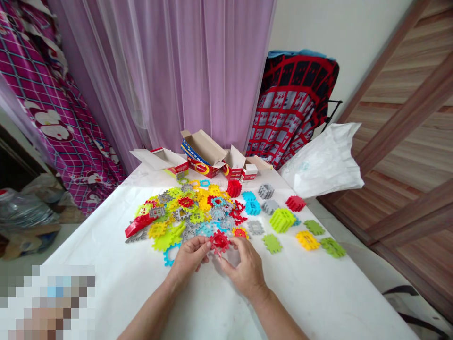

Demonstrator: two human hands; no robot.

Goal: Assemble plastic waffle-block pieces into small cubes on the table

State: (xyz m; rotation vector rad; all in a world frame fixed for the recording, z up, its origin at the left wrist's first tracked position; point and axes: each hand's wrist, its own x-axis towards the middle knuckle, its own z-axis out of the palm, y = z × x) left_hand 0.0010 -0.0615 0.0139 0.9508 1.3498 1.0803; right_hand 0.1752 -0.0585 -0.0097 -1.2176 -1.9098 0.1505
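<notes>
Between my two hands, just above the table's near middle, is a red toothed plastic building piece (220, 242) with an opening in its centre. My left hand (193, 255) pinches its left edge between thumb and fingers. On the other side my right hand (246, 264) grips the right edge, thumb below and fingers above. Behind them spreads a loose heap of interlocking pieces (197, 216) in yellow, green, blue, grey and red. To the right stand sorted stacks: a lime green stack (282, 220), a blue stack (252, 208) and a red stack (234, 189).
Opened cardboard boxes (203, 150) line the back of the white table (116, 283). A white plastic bag (322, 163) sits at the right rear edge. Single flat pieces, among them a yellow piece (307, 240), lie at the right. Purple curtains (212, 71) hang behind.
</notes>
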